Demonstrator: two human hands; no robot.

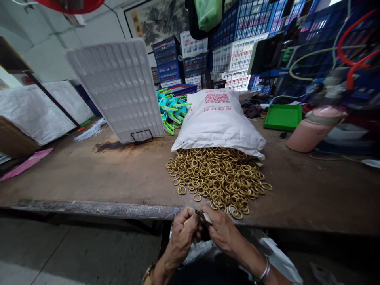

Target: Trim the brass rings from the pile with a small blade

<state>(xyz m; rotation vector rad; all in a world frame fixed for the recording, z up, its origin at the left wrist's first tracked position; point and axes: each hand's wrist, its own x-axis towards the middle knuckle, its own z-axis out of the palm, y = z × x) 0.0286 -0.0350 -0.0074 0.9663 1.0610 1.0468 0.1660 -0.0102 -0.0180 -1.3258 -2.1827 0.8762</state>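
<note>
My left hand [183, 234] and my right hand [223, 231] meet at the near edge of the wooden table [89, 174]. Both are closed, fingers pinched together around a small dark tool [203, 217] that pokes up between them. My left hand also seems to pinch a brass ring, mostly hidden by the fingers. Just beyond my hands lies a heap of brass rings [219, 176], spilling from the mouth of a white sack [219, 118] that lies on its side.
A white moulded tray [118, 87] leans upright on a wire stand at the left. Teal and green plastic parts [172, 109] fill a bin behind it. A green tray [283, 117] and a pink flask [314, 128] stand at the right. Stacked crates line the back.
</note>
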